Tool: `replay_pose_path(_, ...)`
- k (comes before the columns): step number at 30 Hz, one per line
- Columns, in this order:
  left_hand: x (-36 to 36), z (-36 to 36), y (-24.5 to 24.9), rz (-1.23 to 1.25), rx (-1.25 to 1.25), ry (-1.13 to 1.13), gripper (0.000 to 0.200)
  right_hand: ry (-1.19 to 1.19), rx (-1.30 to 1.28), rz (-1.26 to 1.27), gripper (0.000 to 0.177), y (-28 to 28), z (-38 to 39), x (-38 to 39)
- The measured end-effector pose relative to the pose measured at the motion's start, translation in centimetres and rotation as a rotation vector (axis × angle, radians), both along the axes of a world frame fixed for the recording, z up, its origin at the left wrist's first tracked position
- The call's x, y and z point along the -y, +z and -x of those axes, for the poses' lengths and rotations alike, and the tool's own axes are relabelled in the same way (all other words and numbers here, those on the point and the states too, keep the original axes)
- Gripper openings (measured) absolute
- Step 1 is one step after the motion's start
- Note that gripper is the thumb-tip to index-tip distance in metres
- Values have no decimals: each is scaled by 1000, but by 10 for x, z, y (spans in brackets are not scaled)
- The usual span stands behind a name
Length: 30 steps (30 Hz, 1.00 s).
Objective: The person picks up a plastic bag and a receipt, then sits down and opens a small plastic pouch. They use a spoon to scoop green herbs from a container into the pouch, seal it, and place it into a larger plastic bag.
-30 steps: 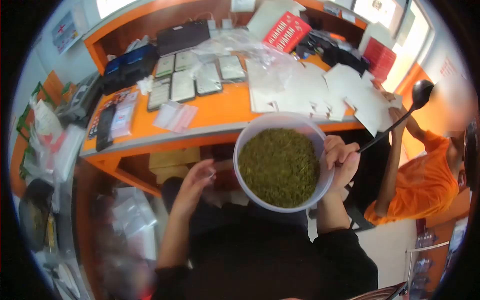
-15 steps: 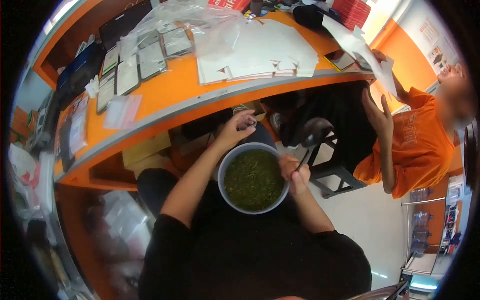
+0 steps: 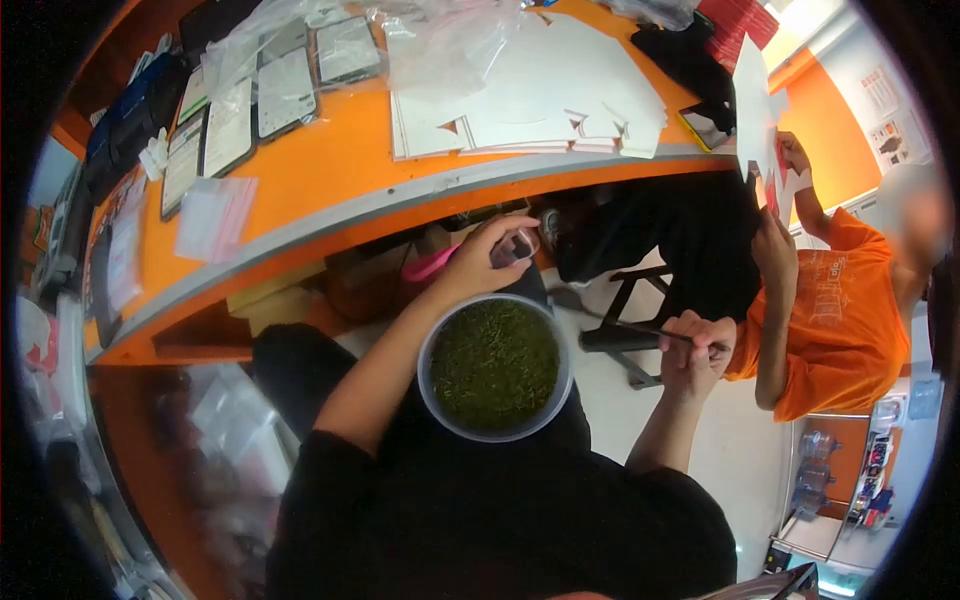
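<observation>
In the head view, a round plastic bowl point(image 3: 549, 342) of dried green leaf sat on the person's lap, near the body and below the edge of the orange table point(image 3: 330, 170). Resting it there seemingly left both hands free. The left hand point(image 3: 478, 262) reached out just past the far rim of the bowl, its fingers curled shut around a small clear packet point(image 3: 515, 246). Whether that was a bag or a little tub was too blurred to tell. It was kept close to the bowl, probably so any spilled leaf would fall back in. The right hand point(image 3: 697, 345) was out to the right of the bowl, closed in a fist round the end of a dark spoon point(image 3: 615, 322). The handle ran leftward toward the rim and the scoop end was smeared by motion.

On the table lay white card sheets point(image 3: 530, 100), small clear bags point(image 3: 215, 215) and wrapped phones point(image 3: 285, 90). At the far right, a co-worker in an orange shirt point(image 3: 830, 310) held up a white sheet point(image 3: 750, 100) with both hands
</observation>
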<state>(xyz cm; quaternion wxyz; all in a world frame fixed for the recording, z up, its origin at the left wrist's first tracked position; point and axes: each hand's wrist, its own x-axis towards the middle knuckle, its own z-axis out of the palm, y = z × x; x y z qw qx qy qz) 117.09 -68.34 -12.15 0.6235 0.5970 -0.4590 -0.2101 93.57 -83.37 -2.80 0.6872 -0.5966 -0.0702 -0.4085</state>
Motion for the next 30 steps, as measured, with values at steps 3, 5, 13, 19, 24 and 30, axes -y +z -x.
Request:
replay_pose_path(3,9,0,-7,-21,-70,-61,48,13,93,129,24,18,-15,-4)
replay_pose_path(5,15,-2,-9,-92,21,-41,48,-157,183,277,31,32,-20,-11)
replay_pose_path(13,29,12,17,-228,-39,83,43,-231,-65,489,23,21,-21,-35)
replay_pose_path(19,17,10,-2,-81,-75,19,44,76,-25,579,10,5,-27,-41)
replay_pose_path(24,7,4,-20,-66,-116,143,41,75,9,454,11,-19,-36,-53)
replay_pose_path(30,-1,5,-17,-101,-267,30,40,41,-54,629,36,-47,-34,-32)
